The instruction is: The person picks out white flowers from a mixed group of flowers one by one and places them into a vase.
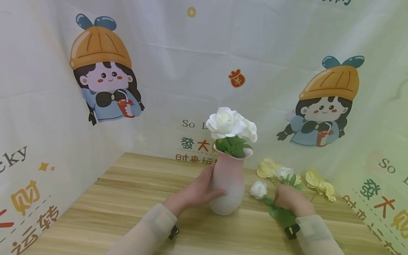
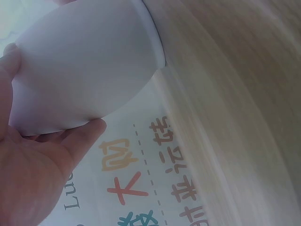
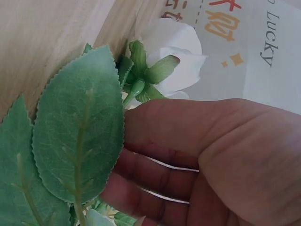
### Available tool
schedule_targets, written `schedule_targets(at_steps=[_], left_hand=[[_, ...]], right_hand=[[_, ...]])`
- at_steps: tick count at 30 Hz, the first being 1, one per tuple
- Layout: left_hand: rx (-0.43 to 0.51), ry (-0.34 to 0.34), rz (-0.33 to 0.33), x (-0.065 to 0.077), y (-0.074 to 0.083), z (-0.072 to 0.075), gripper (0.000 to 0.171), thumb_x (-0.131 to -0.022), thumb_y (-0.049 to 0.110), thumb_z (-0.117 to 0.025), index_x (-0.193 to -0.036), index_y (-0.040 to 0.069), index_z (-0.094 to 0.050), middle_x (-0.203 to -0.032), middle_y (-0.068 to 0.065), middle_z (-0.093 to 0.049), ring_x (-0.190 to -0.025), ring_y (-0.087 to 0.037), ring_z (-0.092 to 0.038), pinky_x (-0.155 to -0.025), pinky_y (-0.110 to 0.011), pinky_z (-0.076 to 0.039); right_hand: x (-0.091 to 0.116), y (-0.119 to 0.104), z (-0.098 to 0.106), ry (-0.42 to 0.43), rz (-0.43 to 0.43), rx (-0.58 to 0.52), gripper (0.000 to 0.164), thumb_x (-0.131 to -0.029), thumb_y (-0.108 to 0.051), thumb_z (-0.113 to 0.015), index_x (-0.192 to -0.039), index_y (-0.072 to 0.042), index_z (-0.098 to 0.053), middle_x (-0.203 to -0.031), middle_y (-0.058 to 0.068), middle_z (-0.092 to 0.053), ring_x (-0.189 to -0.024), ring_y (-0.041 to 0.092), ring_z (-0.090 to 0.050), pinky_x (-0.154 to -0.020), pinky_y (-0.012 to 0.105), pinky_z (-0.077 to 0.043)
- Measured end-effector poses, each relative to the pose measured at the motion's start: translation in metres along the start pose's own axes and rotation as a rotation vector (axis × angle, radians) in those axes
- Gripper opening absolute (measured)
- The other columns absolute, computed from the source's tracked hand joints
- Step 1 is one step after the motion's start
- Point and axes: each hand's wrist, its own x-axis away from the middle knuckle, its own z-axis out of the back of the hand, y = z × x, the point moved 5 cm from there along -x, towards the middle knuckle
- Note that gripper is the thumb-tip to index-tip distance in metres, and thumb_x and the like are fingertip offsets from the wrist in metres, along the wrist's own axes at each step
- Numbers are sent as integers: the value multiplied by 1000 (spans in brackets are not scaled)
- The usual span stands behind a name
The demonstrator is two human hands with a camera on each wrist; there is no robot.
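A pink-and-white vase [image 1: 227,187] stands upright on the wooden table, with white roses [image 1: 225,122] and green leaves rising from its mouth. My left hand [image 1: 196,191] holds the vase by its left side, the thumb across the front; the left wrist view has fingers on either side of its pale body [image 2: 89,66]. To the right, my right hand [image 1: 293,200] pinches the stem of a white rose [image 1: 259,190] lying low over the table. In the right wrist view, a white bloom [image 3: 176,56] shows beyond the thumb, and a large green leaf [image 3: 77,127] covers the fingertips.
Another white rose [image 1: 284,172] and a yellow flower [image 1: 267,168] lie just behind my right hand. More yellow blooms [image 1: 320,185] lie farther right, near the cloth wall. Printed cloth [image 1: 165,88] encloses the table [image 1: 127,191] at the back and sides.
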Motion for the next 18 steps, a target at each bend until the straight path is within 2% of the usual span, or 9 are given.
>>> schedule_targets(at_steps=[8, 18], left_hand=[[5, 0, -5, 1, 3, 1, 100, -91, 49, -69, -155, 1, -8, -146, -16, -32, -127, -22, -40, -106, -44, -40], [-1, -5, 6, 2, 4, 1, 100, -92, 51, -67, -155, 2, -7, -146, -17, -32, -126, -23, -41, -105, -44, -41]], right_hand=[[2, 4, -1, -18, -75, 17, 41, -70, 3, -61, -45, -21, -38, -43, -11, -27, -40, 6, -23, -38, 18, -19], [4, 1, 3, 5, -64, 37, 37, -69, 4, -57, -48, -21, -40, -47, -8, -35, -42, 7, -29, -39, 19, -24]])
